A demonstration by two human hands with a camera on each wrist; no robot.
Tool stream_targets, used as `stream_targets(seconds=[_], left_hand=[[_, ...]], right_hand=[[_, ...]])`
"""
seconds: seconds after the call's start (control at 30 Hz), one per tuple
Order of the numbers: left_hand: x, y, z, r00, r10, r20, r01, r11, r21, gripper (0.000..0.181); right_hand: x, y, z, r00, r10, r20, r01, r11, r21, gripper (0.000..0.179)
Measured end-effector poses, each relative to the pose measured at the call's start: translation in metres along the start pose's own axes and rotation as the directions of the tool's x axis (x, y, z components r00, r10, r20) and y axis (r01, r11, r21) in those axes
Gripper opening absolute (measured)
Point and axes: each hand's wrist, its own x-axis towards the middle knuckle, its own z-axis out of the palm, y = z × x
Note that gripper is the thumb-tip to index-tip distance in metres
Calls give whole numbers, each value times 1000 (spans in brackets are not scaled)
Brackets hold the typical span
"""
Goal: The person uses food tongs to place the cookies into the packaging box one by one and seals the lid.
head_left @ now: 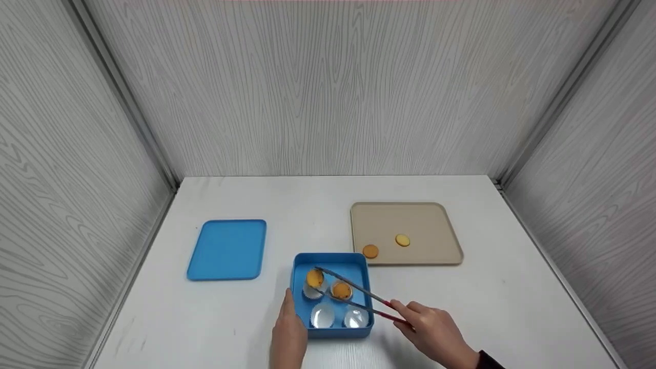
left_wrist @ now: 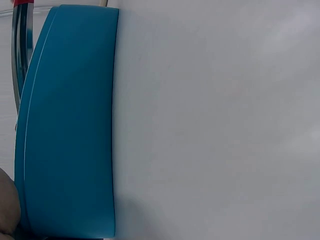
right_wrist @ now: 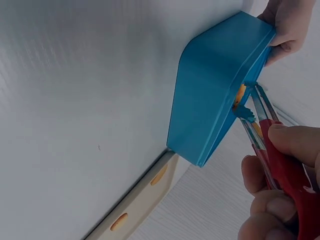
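My right hand (head_left: 434, 330) grips metal tongs (head_left: 353, 283) with red handles, reaching over a square blue box (head_left: 333, 333). The tong tips lie either side of a yellow-orange round biscuit (head_left: 314, 278) at a white paper cup (head_left: 312, 293) in the box's far left. Beside it, an orange round biscuit (head_left: 342, 290) sits in another cup. Two nearer cups, a left one (head_left: 322, 315) and a right one (head_left: 355, 317), hold nothing visible. Along the box's left side rests my left hand (head_left: 289, 333), fingers straight; its edge shows by the rim in the left wrist view.
Behind the box to the right lies a beige tray (head_left: 430, 230) bearing an orange biscuit (head_left: 370, 251) and a yellow one (head_left: 403, 240). A flat blue square lid (head_left: 228, 249) lies at the left. Grey wood-grain panels (head_left: 328, 87) enclose the white table (head_left: 487, 297).
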Motion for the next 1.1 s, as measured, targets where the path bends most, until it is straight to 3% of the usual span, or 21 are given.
stream_targets(seconds=[0.4,0.67,1.1], left_hand=[[0,2,0,1000,-8,9,8,1000,27,57],[-1,-1,0,1000,17,4,-17,1000,-23,55],[2,1,-2,998,-34,48,34,999,-13,57]], right_hand=[[4,-3,2,996,44,83,-47,999,28,40],[6,-4,3,993,54,102,-55,998,9,37],[7,-5,1,978,119,171,-126,992,32,41]])
